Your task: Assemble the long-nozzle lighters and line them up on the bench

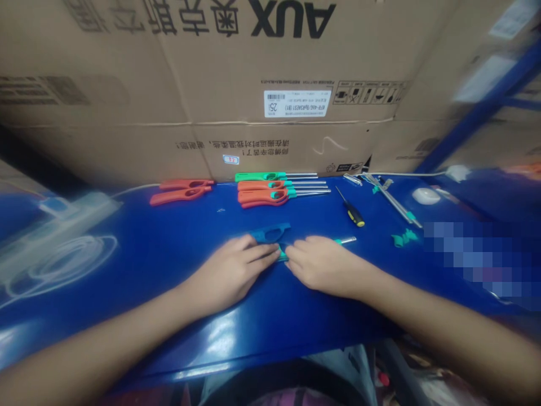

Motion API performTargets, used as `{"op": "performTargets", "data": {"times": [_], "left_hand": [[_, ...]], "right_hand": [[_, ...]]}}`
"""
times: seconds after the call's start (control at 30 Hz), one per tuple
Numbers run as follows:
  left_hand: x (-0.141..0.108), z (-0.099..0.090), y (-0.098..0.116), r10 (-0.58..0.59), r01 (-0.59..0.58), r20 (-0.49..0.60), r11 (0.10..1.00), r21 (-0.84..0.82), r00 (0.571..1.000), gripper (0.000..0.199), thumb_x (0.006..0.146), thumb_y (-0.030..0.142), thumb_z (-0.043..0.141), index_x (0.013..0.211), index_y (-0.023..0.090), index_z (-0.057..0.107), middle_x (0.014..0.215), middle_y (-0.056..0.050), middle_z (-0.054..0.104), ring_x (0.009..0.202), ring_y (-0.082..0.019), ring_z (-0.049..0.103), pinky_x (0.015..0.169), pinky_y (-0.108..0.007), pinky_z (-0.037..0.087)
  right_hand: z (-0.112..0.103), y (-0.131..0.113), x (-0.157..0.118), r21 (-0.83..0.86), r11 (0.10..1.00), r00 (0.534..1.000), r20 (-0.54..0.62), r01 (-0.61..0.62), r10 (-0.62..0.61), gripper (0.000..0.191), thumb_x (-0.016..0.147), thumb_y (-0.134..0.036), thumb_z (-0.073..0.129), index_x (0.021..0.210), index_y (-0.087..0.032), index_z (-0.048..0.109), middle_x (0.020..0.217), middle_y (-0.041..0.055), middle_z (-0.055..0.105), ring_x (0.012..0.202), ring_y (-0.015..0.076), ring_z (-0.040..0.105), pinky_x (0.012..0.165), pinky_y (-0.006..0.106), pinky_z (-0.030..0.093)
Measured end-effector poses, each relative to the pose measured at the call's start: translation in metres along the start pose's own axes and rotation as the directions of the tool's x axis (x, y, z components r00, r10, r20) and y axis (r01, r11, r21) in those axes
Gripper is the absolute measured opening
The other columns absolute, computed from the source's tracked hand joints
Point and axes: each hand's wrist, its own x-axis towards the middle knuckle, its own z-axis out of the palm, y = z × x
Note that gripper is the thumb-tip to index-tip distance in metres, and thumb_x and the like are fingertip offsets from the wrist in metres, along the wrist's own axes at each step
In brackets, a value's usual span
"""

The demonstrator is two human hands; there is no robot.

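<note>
Right hand [323,266] was curled around a metal tube [350,240], left hand [236,269] touched a green piece [283,253], couldn't tell its grip; blue shell [276,230] sat just past left's fingers.

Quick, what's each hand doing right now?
Left hand: fingers bent at the blue handle piece; firm grip or just touching, can't tell.
Right hand: fingers curled, metal tube showing beyond it; grip hidden, can't tell.
</note>
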Motion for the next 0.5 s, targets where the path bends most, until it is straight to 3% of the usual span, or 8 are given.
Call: {"op": "performTargets", "data": {"times": [0.23, 0.4, 0.5], "left_hand": [[0.001, 0.0, 0.001, 0.001, -0.001, -0.009, 1.0, -0.014, 1.0, 0.038, 0.103, 0.017, 0.045, 0.136, 0.018, 0.062, 0.138, -0.011, 0.065, 0.11, -0.027, 0.059, 0.092, -0.045, 0.055], [0.001, 0.0, 0.0, -0.014, 0.013, -0.019, 0.999, -0.037, 1.0, 0.037, 0.103, 0.019, 0.045, 0.136, 0.02, 0.062, 0.136, -0.011, 0.066, 0.112, -0.026, 0.059, 0.093, -0.044, 0.054], [0.001, 0.001, -0.001, -0.023, 0.023, -0.001, 0.999, -0.048, 1.0, 0.038, 0.104, 0.02, 0.044, 0.138, 0.02, 0.061, 0.138, -0.009, 0.065, 0.109, -0.026, 0.059, 0.092, -0.044, 0.054]], "right_hand": [[0.003, 0.001, 0.002, 0.043, 0.998, 0.999, 0.0, -0.039, 0.039, 0.028, 0.101, -0.018, 0.05, 0.077, -0.016, 0.063, 0.073, 0.0054, 0.062, 0.066, 0.0182, 0.056, 0.057, 0.034, 0.026], [-0.003, 0.019, -0.006, 0.182, 0.974, 0.989, -0.03, -0.134, 0.142, 0.033, 0.101, -0.031, 0.051, 0.076, -0.016, 0.065, 0.075, 0.0052, 0.065, 0.067, 0.0157, 0.056, 0.06, 0.032, 0.03], [-0.003, 0.026, -0.01, 0.301, 0.934, 0.978, -0.027, -0.191, 0.208, 0.024, 0.099, -0.032, 0.055, 0.088, -0.017, 0.07, 0.086, 0.0048, 0.069, 0.072, 0.0148, 0.06, 0.063, 0.03, 0.035]]}}
